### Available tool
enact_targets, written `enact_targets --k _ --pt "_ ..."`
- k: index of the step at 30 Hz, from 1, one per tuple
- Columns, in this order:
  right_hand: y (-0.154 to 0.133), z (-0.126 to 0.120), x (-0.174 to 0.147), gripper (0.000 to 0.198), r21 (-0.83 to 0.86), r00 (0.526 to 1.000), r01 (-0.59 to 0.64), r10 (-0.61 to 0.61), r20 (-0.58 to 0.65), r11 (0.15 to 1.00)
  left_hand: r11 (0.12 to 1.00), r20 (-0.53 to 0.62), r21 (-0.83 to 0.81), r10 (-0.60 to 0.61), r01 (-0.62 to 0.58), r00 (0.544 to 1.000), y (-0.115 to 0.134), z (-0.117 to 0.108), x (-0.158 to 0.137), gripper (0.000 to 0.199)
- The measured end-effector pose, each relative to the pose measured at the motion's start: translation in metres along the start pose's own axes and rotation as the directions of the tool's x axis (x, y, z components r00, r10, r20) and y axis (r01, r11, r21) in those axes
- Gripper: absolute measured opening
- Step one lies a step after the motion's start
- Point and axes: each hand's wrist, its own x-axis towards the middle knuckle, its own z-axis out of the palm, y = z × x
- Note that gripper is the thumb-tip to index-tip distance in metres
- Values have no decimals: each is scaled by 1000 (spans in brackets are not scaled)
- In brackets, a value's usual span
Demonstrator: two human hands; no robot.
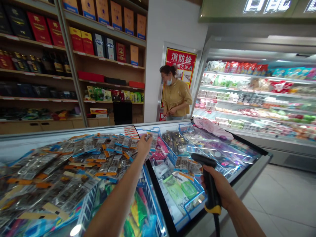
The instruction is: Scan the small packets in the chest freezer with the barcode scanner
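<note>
My right hand is wrapped round the handle of a black and yellow barcode scanner, its head pointing left over the freezer. A cable hangs from the scanner's base. My left hand reaches forward over the chest freezer, fingers closed on a small clear packet with dark contents. Left of that hand lies a broad heap of similar packets with orange and blue ends. Further small packets lie on the right side, near the scanner.
Blue baskets hold colourful bags inside the freezer. A black frame edge divides it. A pink bag lies at the far right corner. A masked person stands behind. Shelves and a lit display fridge line the back.
</note>
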Motion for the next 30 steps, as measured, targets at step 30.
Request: enact_targets --k 30 --pt "5 -31 6 20 62 999 38 -35 -34 997 817 375 472 153 -330 914 41 61 -97 42"
